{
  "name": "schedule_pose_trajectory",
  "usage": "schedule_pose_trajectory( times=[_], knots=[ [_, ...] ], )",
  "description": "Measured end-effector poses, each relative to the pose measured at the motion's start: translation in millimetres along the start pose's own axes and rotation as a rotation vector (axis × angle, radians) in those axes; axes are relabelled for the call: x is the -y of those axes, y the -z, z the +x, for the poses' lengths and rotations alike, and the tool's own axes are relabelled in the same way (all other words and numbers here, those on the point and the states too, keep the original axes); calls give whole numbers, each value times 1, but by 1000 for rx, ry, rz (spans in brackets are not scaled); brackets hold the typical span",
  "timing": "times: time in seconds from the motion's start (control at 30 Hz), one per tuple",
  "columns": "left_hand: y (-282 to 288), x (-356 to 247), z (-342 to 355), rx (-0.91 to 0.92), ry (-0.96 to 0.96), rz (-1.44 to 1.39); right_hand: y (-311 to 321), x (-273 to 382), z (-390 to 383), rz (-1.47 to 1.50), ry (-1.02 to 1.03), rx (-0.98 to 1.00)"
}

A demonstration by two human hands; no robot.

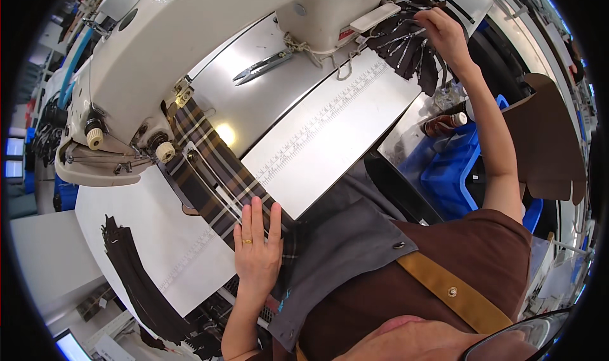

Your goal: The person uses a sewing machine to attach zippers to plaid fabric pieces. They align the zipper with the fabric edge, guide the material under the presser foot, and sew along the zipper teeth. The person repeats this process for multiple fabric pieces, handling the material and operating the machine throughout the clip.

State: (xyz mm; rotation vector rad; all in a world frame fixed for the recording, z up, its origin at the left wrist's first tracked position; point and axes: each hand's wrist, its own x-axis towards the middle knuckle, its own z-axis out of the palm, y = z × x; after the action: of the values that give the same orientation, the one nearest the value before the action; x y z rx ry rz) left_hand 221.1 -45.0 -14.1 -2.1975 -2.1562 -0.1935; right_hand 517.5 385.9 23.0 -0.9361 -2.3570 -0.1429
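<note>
My left hand lies flat, fingers outstretched, on a strip of plaid fabric. The fabric runs from the front edge of the table up to the presser foot of a cream sewing machine. A slim metal piece and a pale narrow strip run lengthwise along the fabric. Far right, my right hand has its thumb and fingers pinched together on a pile of dark zippers with silvery teeth. Its fingertips appear to grip one zipper; the exact hold is partly hidden.
Thread snips rest on the metal machine bed. A printed ruler crosses the white tabletop. Dark fabric strips hang over the left side. At right are a blue bin, a brown bottle and brown cardboard.
</note>
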Motion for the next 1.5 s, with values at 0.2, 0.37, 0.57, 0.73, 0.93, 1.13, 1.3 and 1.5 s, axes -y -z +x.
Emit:
schedule_pose_trajectory(
  times=[0.2,0.37,0.57,0.73,0.93,1.13,1.3,1.5],
  knots=[
    [2,-1,2,-3,-1,-13,0,-22,9,-229,59,251],
    [2,-2,4,-18,-3,-15,-17,-41,0,-228,140,130],
    [2,-2,2,-8,12,-4,-11,7,-4,96,8,-211],
    [1,-4,5,-20,3,-43,-20,26,-31,77,176,-174],
    [32,1,17,-47,-5,-350,26,122,-26,428,349,-104],
    [71,-10,80,250,122,-1466,22,230,-31,707,864,-38],
    [62,-15,42,330,449,-1820,-7,260,-17,425,801,42],
    [24,-23,-17,196,393,-1573,-41,282,-5,572,658,-102]
  ],
)
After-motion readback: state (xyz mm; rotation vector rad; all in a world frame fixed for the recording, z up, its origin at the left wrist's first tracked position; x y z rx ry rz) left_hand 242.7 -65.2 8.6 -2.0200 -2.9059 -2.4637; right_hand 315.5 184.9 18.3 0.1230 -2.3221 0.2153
